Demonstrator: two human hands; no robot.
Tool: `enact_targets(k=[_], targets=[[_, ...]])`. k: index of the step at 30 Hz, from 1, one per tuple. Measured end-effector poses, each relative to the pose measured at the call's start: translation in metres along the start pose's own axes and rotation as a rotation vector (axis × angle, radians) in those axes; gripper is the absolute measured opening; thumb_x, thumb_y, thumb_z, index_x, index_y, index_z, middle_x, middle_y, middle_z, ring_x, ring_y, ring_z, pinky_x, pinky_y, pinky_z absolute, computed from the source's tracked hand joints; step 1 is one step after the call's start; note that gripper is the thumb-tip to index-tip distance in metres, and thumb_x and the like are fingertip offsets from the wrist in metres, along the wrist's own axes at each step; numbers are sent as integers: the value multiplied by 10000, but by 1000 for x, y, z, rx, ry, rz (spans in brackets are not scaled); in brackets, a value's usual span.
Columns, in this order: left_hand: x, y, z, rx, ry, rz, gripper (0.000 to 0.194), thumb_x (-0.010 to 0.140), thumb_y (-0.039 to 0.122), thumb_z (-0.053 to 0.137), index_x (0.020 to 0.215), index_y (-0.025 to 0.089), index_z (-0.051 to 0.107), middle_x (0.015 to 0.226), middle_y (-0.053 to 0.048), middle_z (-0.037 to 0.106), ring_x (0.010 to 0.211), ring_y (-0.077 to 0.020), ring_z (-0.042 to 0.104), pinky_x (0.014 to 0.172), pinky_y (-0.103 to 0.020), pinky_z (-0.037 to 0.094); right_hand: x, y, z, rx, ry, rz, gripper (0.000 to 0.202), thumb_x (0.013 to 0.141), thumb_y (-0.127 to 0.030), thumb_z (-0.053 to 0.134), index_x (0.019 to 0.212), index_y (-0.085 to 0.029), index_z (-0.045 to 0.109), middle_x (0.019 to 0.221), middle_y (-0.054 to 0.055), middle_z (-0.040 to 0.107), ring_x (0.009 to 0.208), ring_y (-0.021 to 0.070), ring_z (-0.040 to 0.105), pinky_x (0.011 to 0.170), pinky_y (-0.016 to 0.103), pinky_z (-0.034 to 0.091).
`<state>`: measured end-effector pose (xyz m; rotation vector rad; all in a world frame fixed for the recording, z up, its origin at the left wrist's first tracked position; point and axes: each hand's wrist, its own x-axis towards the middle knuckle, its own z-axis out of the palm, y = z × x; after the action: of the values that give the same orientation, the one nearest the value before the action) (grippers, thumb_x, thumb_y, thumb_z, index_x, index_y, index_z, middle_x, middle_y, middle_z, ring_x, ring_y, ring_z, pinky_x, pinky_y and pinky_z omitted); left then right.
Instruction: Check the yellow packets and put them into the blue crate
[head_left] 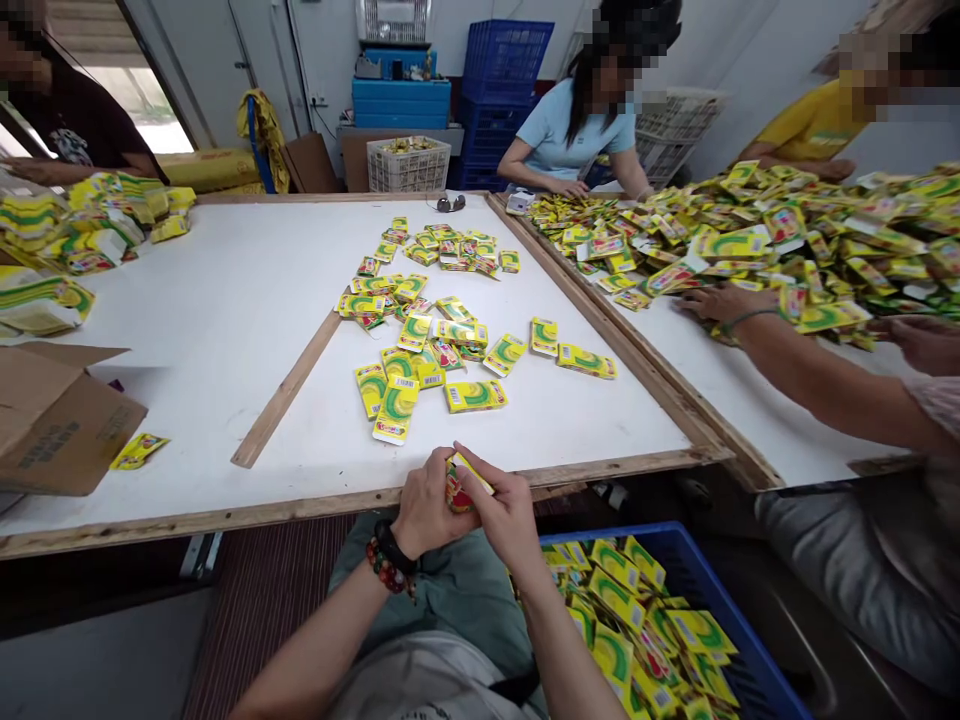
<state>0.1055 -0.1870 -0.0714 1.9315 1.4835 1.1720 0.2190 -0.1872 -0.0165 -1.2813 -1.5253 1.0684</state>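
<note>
Just in front of the table's near edge, my left hand [431,510] is wrapped round a small yellow, green and red box [459,490]. The fingers of my right hand [504,505] pinch the same box near its white flap. Parts of the box are hidden by my fingers. On the white table [315,420] ahead lie several similar flat yellow boxes [474,395], some overlapping. A blue crate [720,600] full of such boxes stands below the table edge, to the right of my lap.
A cardboard carton [67,430] and a yellow packet [139,450] lie at the left. A wooden strip [289,385] rests on the table. Across a wooden rail [600,320], co-workers handle a large box heap [750,240]. Another person [82,120] sits at the far left.
</note>
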Motion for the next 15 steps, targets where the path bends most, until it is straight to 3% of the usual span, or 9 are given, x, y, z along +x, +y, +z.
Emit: enact_targets(k=[3, 10, 13, 15], targets=[[1, 1, 1, -21, 18, -21, 566, 648, 361, 655, 1116, 207, 375, 882, -35, 587, 743, -229, 622, 608, -326, 470, 3, -2, -3, 47, -68, 2, 378, 866, -386, 572, 1172, -187, 671, 1149, 54, 698, 1014, 277, 670, 906, 433, 521], [2, 2, -5, -43, 50, 17, 442, 695, 319, 580, 1079, 206, 393, 869, -39, 566, 681, -200, 582, 570, -303, 435, -7, -7, -7, -255, -190, -221, 524, 900, -315, 527, 1406, -209, 443, 1262, 85, 642, 983, 241, 670, 889, 384, 511], [-1, 1, -8, -117, 52, 68, 423, 683, 325, 582, 1051, 211, 406, 842, -26, 560, 651, -183, 563, 559, -292, 432, -14, -7, -4, -231, -205, -171, 573, 910, -336, 518, 1447, -207, 368, 1159, 61, 697, 900, 213, 679, 832, 341, 529], [-3, 0, -9, -140, 63, 76, 431, 673, 329, 594, 1050, 217, 417, 842, -19, 572, 663, -181, 572, 580, -294, 447, -17, -8, -3, -158, -181, -115, 540, 926, -365, 490, 1436, -214, 392, 1179, 43, 687, 958, 213, 666, 853, 329, 518]])
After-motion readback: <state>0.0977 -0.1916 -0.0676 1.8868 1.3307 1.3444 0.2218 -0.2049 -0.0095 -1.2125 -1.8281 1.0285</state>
